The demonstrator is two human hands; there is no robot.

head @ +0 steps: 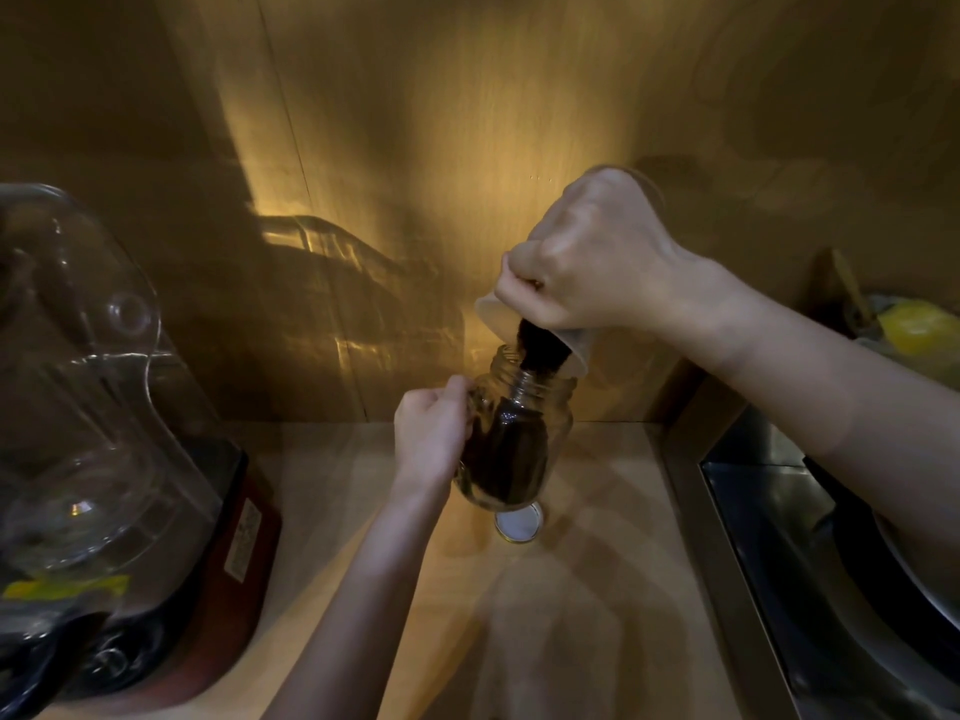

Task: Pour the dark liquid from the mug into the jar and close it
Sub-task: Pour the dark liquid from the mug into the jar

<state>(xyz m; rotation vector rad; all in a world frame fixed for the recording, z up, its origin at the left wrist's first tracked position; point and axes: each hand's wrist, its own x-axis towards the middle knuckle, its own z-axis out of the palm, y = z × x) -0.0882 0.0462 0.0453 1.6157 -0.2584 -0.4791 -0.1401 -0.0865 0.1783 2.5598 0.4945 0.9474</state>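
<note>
My right hand (pixel 587 262) covers most of the mug (pixel 540 330), so I cannot see its handle or its base. My left hand (pixel 431 433) hides the near left wall of the jar (pixel 519 433). The jar's foot overlaps the lid (pixel 518 522) behind it. The blender (pixel 104 407) runs off the left edge, and the sink (pixel 831 537) off the right.

The small clear glass jar (pixel 519 439) in the left hand (pixel 431 439) is glossy and smooth. The pale, translucent mug (pixel 535 324) tipped by the right hand (pixel 587 267) looks like matt plastic. Just below the left hand lies a round gold-rimmed metal lid (pixel 518 522), white and matt inside. The light wooden desk (pixel 597 589) has a smooth satin finish. Left of the left hand, a large clear plastic blender cover (pixel 88 366) shines.
</note>
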